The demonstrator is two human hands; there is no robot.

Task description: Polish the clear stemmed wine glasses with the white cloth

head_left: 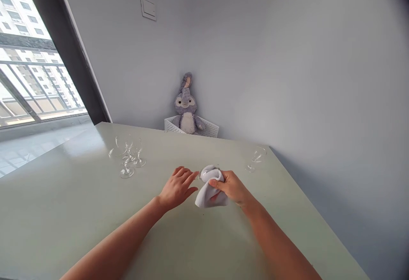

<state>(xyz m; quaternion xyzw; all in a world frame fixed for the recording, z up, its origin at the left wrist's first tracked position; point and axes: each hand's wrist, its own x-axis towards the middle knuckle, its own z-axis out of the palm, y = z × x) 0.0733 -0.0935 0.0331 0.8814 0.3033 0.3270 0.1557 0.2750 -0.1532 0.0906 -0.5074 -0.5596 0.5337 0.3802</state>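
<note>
My right hand [232, 185] grips a white cloth [207, 197] that is wrapped over and tucked into a small clear glass [201, 175]. Most of that glass is covered by the cloth, so its full shape is hidden. Just left of it, my left hand [177, 187] has its fingers stretched out and the thumb apart. Its fingertips come close to the glass, and I cannot tell whether they touch. Farther off to the right, a clear stemmed glass [258, 155] stands upright by itself on the pale green table [179, 241].
Several clear stemmed glasses [127, 171] stand grouped on the table's left side. Behind the far edge, a grey plush rabbit [186, 107] sits in a white perforated basket [211, 130]. Walls meet behind it, with a light switch [148, 8]. A window [35, 58] is at the left.
</note>
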